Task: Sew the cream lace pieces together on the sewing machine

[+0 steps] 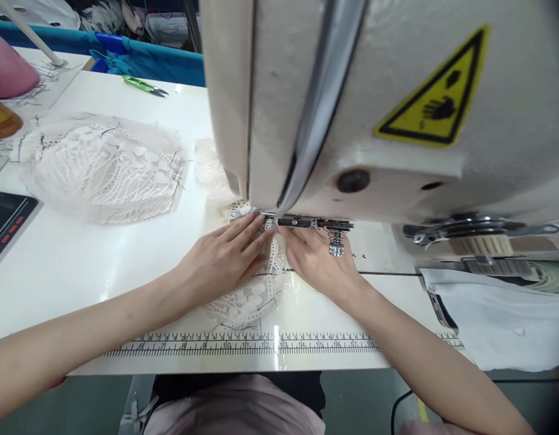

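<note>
A piece of white lace [250, 296] lies on the white table [80, 266] under the head of a sewing machine [388, 103]. My left hand [223, 257] lies flat on the lace, fingers stretched toward the needle area [273, 219]. My right hand [318, 257] rests on the lace's right edge just below the presser foot, fingers extended and partly hidden beneath the machine head. Neither hand grips anything.
A stack of white lace pieces [102, 166] sits at the left. Green thread snips [143, 85] lie at the back. A dark control panel [5, 220] is at the left edge. A printed ruler [261, 344] runs along the front edge. White cloth [501, 314] lies right.
</note>
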`<state>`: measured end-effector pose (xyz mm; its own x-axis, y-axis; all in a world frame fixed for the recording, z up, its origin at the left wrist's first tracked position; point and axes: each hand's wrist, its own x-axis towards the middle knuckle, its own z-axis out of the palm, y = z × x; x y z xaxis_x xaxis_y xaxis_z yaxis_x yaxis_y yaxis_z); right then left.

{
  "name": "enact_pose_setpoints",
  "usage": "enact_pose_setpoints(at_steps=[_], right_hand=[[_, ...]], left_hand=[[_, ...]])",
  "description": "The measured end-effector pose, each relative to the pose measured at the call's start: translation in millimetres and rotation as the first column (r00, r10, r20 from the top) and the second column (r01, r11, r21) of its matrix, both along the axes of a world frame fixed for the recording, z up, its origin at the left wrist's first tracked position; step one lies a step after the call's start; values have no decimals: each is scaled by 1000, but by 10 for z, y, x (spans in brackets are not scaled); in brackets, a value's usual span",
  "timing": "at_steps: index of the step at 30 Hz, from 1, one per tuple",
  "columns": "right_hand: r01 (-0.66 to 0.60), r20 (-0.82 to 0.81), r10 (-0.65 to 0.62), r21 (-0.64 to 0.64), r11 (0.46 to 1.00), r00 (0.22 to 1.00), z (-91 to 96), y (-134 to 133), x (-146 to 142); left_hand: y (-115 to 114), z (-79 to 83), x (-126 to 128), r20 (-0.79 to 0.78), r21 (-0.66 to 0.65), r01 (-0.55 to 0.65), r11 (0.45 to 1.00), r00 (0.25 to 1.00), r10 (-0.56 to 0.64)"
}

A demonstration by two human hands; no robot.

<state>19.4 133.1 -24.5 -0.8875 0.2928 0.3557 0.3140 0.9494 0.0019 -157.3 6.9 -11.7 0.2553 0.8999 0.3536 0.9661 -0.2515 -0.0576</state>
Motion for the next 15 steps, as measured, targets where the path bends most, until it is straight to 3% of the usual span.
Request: enact_pose_setpoints(at_steps=[8,15], right_hand=[[40,-29,-44,-126,991,999,85,-59,-10],[126,116,-112,-125,984,987,16,22,-76]], left_hand=[[33,-15,-26,18,-16,-20,1000,1000,20],[32,-9,-7,13,-7,-34,999,999,34]])
